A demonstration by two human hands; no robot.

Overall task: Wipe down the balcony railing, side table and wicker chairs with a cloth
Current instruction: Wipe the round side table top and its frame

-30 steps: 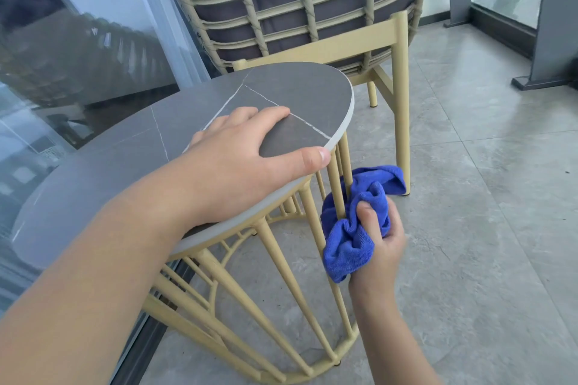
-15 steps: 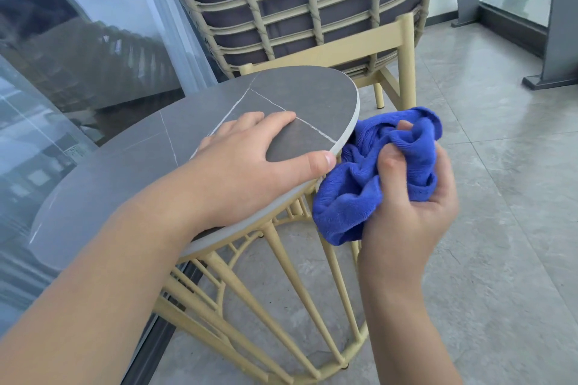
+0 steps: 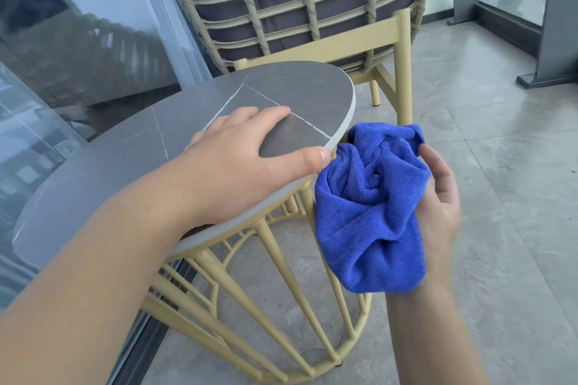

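Note:
The round side table has a dark grey stone-look top with white veins and a yellow metal cage base. My left hand grips its near right edge, fingers flat on the top and thumb along the rim. My right hand holds a bunched blue cloth just right of the table's rim, beside my left thumb. The cloth hangs down over my palm in front of the table's legs. A wicker chair with a dark cushion stands right behind the table.
A glass panel runs along the left, close against the table. Grey floor tiles spread to the right. Dark grey railing posts and more glass stand at the far right.
My right hand has lifted the cloth from low by the table's legs up to the rim and loosened its fingers around it. My left hand has stayed on the table edge.

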